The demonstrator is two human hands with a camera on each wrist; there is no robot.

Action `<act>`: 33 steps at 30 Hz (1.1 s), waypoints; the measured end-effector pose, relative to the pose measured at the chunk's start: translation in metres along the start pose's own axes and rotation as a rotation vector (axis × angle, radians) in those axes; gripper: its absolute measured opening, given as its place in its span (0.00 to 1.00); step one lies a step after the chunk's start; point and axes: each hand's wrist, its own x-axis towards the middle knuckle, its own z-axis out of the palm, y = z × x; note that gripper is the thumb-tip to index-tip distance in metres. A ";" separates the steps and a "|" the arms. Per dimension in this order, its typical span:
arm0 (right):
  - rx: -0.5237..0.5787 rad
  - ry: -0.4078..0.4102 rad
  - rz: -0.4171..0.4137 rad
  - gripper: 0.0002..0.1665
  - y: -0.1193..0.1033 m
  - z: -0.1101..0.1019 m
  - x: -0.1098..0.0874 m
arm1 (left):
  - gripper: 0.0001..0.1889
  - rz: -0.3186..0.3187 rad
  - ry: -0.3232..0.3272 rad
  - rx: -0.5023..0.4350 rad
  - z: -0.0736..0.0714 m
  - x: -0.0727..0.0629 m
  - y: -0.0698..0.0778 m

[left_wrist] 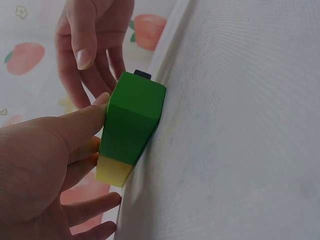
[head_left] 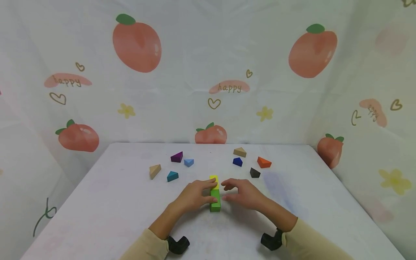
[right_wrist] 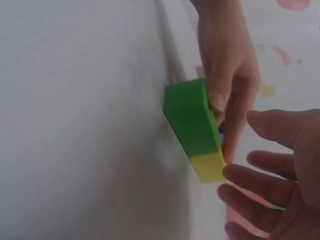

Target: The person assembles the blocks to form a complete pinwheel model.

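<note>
A green block (head_left: 215, 207) and a yellow block (head_left: 213, 177) lie end to end in a line on the table. My left hand (head_left: 196, 194) touches them from the left, its thumb at the green block and its extended fingers over the yellow one. My right hand (head_left: 246, 194) hovers just to the right of the pair, fingers apart and loosely bent, holding nothing. In the right wrist view a gap shows between the right hand (right_wrist: 300, 165) and the green block (right_wrist: 192, 120).
Beyond the left hand lie a purple block (head_left: 177, 157), a light blue one (head_left: 189, 163), a teal one (head_left: 173, 176) and a wooden one (head_left: 155, 171). Beyond the right are another wooden block (head_left: 239, 152), a dark blue one (head_left: 237, 161), an orange one (head_left: 264, 162) and a black one (head_left: 255, 173).
</note>
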 end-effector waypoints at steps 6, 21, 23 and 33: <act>-0.145 0.036 -0.012 0.23 0.003 -0.014 0.004 | 0.32 -0.003 -0.005 0.002 -0.002 -0.001 0.003; -0.417 0.301 0.020 0.20 0.040 -0.034 0.012 | 0.32 -0.035 -0.013 0.006 0.000 0.000 0.005; -0.437 0.350 0.015 0.18 0.050 -0.035 0.012 | 0.32 -0.029 -0.010 0.004 0.000 -0.001 0.004; -0.480 0.502 -0.010 0.14 0.083 -0.039 0.013 | 0.32 -0.034 -0.007 0.010 0.001 0.000 0.001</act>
